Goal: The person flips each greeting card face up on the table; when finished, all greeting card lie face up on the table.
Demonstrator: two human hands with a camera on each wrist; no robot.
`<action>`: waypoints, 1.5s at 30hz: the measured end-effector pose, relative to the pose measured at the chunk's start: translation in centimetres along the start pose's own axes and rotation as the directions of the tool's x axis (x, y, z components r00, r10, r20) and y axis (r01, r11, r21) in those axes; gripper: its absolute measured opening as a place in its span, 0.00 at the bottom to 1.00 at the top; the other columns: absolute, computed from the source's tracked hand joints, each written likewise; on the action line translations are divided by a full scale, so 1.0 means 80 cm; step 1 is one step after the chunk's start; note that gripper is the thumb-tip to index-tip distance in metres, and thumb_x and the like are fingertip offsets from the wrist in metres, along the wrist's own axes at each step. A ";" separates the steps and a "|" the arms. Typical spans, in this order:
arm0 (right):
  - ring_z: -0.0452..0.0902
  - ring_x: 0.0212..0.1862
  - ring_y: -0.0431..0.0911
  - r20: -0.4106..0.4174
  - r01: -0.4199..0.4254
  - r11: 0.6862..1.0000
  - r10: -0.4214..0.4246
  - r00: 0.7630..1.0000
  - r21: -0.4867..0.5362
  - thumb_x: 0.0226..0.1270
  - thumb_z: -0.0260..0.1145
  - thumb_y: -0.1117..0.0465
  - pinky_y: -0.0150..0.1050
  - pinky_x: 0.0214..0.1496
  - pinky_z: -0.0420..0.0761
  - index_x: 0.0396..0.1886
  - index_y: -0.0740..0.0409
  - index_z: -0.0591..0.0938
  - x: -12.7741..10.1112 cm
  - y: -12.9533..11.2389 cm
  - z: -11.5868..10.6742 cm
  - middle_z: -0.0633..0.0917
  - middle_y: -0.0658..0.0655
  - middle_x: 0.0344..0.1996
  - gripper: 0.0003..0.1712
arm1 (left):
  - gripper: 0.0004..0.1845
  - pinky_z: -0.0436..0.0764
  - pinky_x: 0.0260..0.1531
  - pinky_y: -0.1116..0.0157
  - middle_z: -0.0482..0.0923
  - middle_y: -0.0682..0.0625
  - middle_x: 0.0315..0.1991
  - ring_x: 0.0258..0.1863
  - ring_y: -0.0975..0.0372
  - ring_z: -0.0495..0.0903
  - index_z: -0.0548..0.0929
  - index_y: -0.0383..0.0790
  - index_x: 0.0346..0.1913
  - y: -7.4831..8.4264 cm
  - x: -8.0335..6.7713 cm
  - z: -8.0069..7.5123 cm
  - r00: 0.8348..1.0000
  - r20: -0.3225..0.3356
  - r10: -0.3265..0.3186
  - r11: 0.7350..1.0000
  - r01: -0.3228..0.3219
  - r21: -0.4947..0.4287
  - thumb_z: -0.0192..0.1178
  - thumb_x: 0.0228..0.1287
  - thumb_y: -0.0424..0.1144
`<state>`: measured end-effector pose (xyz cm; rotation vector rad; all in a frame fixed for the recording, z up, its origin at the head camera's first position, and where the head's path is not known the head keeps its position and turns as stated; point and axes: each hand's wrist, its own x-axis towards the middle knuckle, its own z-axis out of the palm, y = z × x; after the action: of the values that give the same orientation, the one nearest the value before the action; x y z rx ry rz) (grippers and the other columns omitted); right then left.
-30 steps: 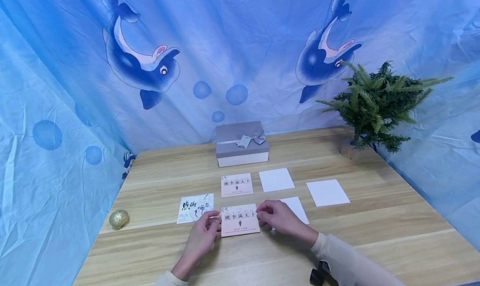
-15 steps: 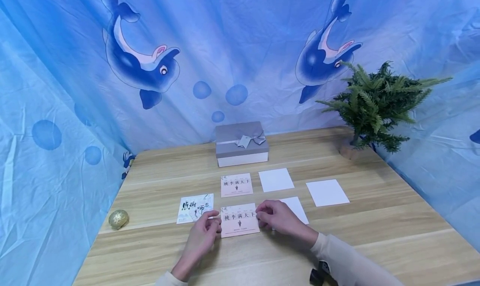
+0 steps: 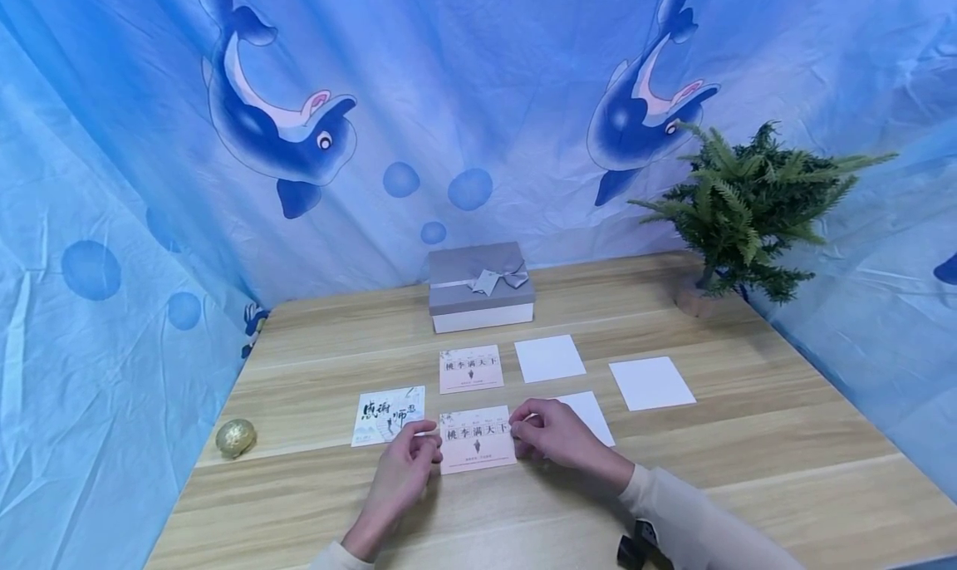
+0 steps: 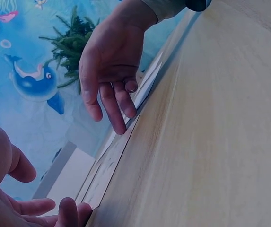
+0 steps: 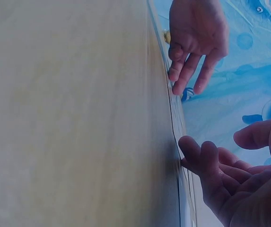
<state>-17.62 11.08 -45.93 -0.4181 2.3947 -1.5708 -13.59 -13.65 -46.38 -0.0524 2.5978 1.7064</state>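
Hardly anything has moved since the earlier frames: the whole head view sits very slightly further left, while both hands and the card between them keep their places. That pink card [image 3: 477,441], printed with a row of black characters, lies on the bench [image 3: 748,479] nearest the person. The left hand [image 3: 399,466] rests at its left edge, fingertips touching, fingers loosely bent and thumb held apart. The right hand [image 3: 564,439] is at the right edge in the same relaxed way, thumb clear of the fingers; neither hand pinches the card.

A matching pink card [image 3: 472,370] lies just behind it. To the left, a pale card with brush lettering [image 3: 387,415] is partly hidden by the left hand. On the right lie three white squares: a rear one [image 3: 549,359], an outer one [image 3: 652,383] and one partly covered by the right hand [image 3: 591,412]. Farther back stands a grey-lidded gift box [image 3: 482,292] with a bow; a gold ball [image 3: 236,438] sits at far left, a small fir tree [image 3: 755,213] at far right.
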 end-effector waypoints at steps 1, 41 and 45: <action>0.81 0.21 0.47 0.002 0.003 1.000 -0.003 1.000 -0.003 0.67 0.62 0.62 0.37 0.18 0.77 0.41 0.66 0.82 0.000 0.000 0.000 0.87 0.58 0.22 0.10 | 0.19 0.83 0.35 0.66 0.81 0.41 0.47 0.40 0.57 0.82 0.72 0.30 0.61 0.000 0.000 0.000 1.000 -0.001 -0.001 1.000 0.001 0.002 0.51 0.69 0.33; 0.84 0.31 0.52 -0.046 0.050 0.998 -0.051 0.998 -0.031 0.68 0.62 0.61 0.41 0.32 0.85 0.40 0.65 0.82 -0.011 -0.004 -0.022 0.86 0.60 0.28 0.10 | 0.19 0.83 0.45 0.61 0.80 0.39 0.50 0.45 0.55 0.81 0.73 0.31 0.60 0.019 0.012 -0.001 0.994 0.025 0.111 0.990 -0.112 0.081 0.54 0.69 0.33; 0.85 0.34 0.52 -0.076 0.056 0.998 -0.057 0.995 -0.022 0.69 0.62 0.61 0.39 0.33 0.85 0.40 0.64 0.82 -0.016 -0.005 -0.031 0.87 0.61 0.31 0.09 | 0.19 0.81 0.51 0.54 0.81 0.40 0.50 0.47 0.54 0.80 0.74 0.32 0.60 0.029 0.015 0.004 0.987 0.041 0.157 0.979 -0.161 0.125 0.54 0.68 0.33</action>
<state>-17.29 13.52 -44.53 -0.4407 2.4785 -1.6158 -14.92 -12.41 -44.41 0.1881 2.7482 1.5653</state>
